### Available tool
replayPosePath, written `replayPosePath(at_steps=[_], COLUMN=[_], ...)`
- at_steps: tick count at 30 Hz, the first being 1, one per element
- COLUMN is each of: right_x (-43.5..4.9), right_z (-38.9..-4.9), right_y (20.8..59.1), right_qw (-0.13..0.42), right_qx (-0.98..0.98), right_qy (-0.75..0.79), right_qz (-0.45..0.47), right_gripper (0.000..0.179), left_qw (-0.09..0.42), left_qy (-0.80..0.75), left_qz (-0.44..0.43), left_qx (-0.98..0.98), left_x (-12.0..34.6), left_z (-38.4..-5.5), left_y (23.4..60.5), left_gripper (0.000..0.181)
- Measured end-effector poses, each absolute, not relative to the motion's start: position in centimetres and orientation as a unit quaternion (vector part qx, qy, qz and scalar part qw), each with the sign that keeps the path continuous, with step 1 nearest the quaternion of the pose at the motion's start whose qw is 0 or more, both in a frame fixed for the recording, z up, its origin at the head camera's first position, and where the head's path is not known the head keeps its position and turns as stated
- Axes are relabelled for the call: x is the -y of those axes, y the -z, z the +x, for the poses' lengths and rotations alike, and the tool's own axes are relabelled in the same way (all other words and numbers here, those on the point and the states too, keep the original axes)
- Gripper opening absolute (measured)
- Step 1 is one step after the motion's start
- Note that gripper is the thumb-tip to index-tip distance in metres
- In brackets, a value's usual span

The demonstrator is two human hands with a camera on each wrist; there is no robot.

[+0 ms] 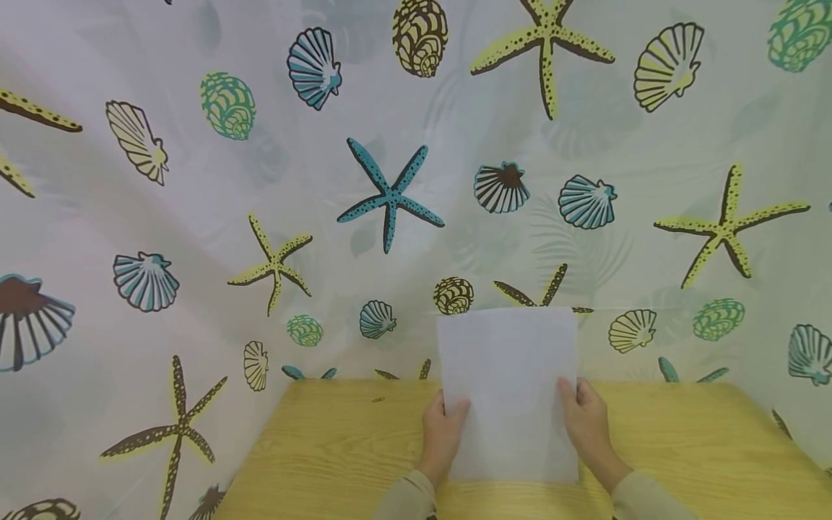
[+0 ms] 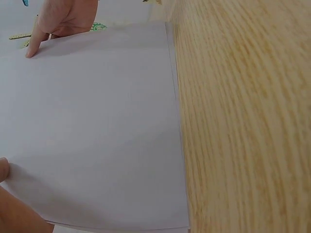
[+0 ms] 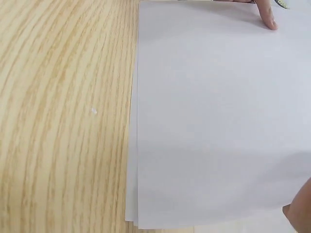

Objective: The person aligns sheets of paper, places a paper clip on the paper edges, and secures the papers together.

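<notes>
We locate the paper [image 1: 510, 393] at the lower part of the head view, right of centre, above the desk [image 1: 338, 448]. It lies directly between the two hands, its long axis running up and down the frame, across the line that joins them. The left hand [image 1: 443, 433] pinches the left side edge; the right hand [image 1: 588, 422] pinches the right side edge, slightly higher in the frame. On both hands, the fingers are clamped on the paper, thumb on the facing side. Neither hand is nearer; both are in contact. In the right wrist view we note more than one sheet edge, offset at lower left, so we judge that squaring depends on these edges. We cannot tell whether the lower edge touches the desk.
</notes>
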State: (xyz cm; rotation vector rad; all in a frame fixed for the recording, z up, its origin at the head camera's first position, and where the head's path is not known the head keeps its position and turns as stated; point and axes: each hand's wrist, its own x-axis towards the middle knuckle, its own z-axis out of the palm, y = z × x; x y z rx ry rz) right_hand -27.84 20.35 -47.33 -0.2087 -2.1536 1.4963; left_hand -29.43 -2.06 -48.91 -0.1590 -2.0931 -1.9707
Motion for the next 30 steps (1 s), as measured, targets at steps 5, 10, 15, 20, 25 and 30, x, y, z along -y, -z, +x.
replayPosePath(at_steps=[5, 10, 15, 20, 25, 30], right_x=[-20.3, -20.3, -20.4, -20.3, -20.2, -20.1], right_z=[-27.5, -27.1, -27.2, -27.3, -27.1, -27.2], right_y=[47.2, 47.0, 47.3, 47.4, 47.2, 47.3], right_qw=[0.233, 0.200, 0.193, 0.200, 0.197, 0.205], right_qx=[0.793, 0.788, 0.779, 0.782, 0.790, 0.805], right_qy=[-0.558, -0.581, -0.596, -0.590, -0.579, -0.555], right_qz=[-0.074, -0.048, -0.035, -0.036, -0.035, -0.043], right_gripper=[0.040, 0.029, 0.026, 0.029, 0.042, 0.043], left_qw=[0.117, 0.100, 0.093, 0.103, 0.123, 0.130], left_qy=[0.697, 0.699, 0.700, 0.695, 0.680, 0.686], left_qz=[-0.067, -0.060, -0.055, -0.050, -0.043, -0.049], left_qx=[0.704, 0.705, 0.706, 0.710, 0.721, 0.714], left_x=[2.0, 2.0, 2.0, 2.0, 2.0, 2.1], left_z=[-29.2, -29.0, -28.8, -28.9, -28.9, -28.8], left_y=[48.9, 49.4, 49.6, 49.5, 49.0, 48.3], left_gripper=[0.028, 0.036, 0.036, 0.033, 0.036, 0.038])
